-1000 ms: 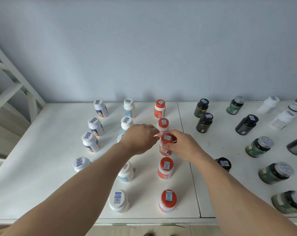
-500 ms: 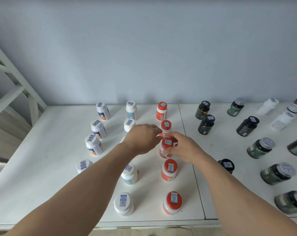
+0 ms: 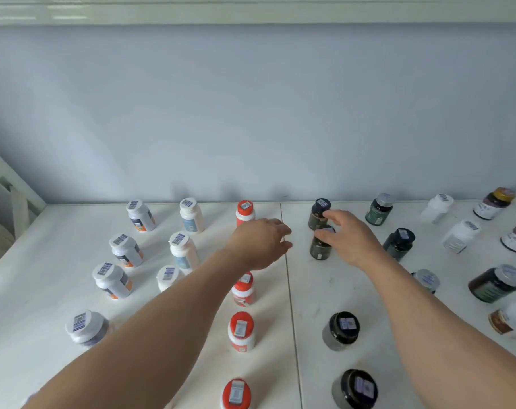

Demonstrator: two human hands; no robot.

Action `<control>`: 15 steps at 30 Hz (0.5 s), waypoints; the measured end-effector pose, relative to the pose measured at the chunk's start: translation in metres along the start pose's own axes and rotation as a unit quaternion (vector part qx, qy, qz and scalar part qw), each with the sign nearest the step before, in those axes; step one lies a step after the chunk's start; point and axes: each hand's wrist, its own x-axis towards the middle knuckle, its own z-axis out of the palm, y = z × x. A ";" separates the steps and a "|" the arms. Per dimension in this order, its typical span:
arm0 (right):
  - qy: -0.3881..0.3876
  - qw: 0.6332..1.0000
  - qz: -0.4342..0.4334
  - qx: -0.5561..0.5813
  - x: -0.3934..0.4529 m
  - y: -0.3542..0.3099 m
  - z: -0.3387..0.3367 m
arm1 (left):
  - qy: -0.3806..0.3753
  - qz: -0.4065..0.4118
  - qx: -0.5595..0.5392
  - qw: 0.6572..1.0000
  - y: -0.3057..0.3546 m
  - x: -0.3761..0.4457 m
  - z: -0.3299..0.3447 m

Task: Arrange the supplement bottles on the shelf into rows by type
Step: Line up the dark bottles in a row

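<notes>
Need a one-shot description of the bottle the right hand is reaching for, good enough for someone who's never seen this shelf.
Find the seam that splits the white shelf into two panels; just right of it a column of black-capped dark bottles runs back to the wall. The target bottle is second from the wall, with the right hand at its cap. Unlike the rearmost dark bottle behind it, its cap is partly hidden by fingers.

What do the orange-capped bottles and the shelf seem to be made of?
Orange-capped bottles: probably plastic, with smooth, opaque white bodies and matte orange caps bearing barcode stickers. Shelf: likely painted wood or laminate board, flat matte white, with a thin seam between two panels.
</notes>
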 end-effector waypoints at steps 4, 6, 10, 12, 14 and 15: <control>-0.056 0.998 0.000 -0.025 0.018 0.025 -0.006 | -0.053 -0.056 -0.020 0.997 0.021 0.031 0.013; -0.082 0.997 -0.006 -0.016 0.026 0.036 -0.004 | -0.065 -0.078 -0.025 0.995 0.029 0.041 0.020; -0.090 0.996 -0.012 0.007 0.033 0.050 0.000 | -0.099 -0.106 -0.059 0.988 0.041 0.049 0.036; -0.098 0.995 -0.009 0.017 0.036 0.052 -0.003 | -0.116 -0.122 -0.095 0.981 0.042 0.052 0.043; -0.100 0.995 -0.009 0.020 0.039 0.052 -0.008 | -0.122 -0.134 -0.145 0.973 0.040 0.057 0.046; -0.100 0.995 -0.012 0.021 0.041 0.052 -0.011 | -0.125 -0.140 -0.175 0.967 0.039 0.060 0.047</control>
